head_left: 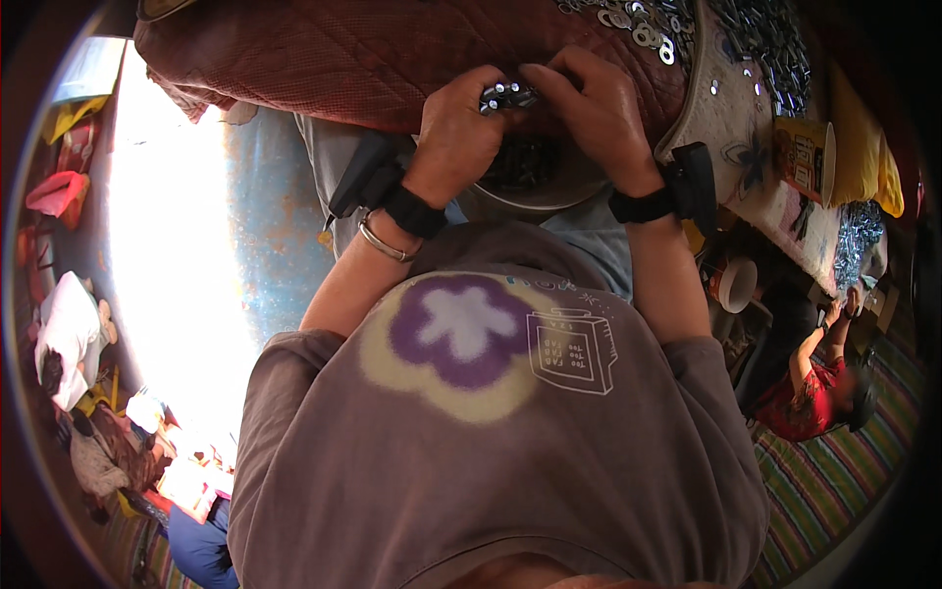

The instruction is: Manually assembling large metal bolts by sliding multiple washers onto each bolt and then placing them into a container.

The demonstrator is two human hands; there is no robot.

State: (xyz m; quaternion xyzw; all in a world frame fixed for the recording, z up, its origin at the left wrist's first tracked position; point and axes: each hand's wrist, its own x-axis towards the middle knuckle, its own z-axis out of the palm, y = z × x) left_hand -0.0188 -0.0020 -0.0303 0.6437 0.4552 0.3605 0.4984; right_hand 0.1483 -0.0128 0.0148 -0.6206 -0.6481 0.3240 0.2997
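Note:
My left hand (456, 135) is closed round a few small shiny metal pieces (505, 95) with round bright ends, perhaps bolts or pins. Close against it, my right hand (601, 116) has its thumb at the pieces and its fingers curled; what it grips is hidden. Both hands are held over a round bowl (538, 205), its rim partly showing, with dark small parts (530, 165) inside. Just beyond them lies a dark red quilted cushion (324, 64). Flat metal washers (643, 34) are scattered on its far right part.
Many dark metal pieces (770, 59) lie on a pale patterned cloth (731, 147) at the right, near a yellow paper tub (805, 157). A person in red (810, 402) handles shiny parts (859, 236) farther right. More people (74, 334) sit at the left past a bright floor strip.

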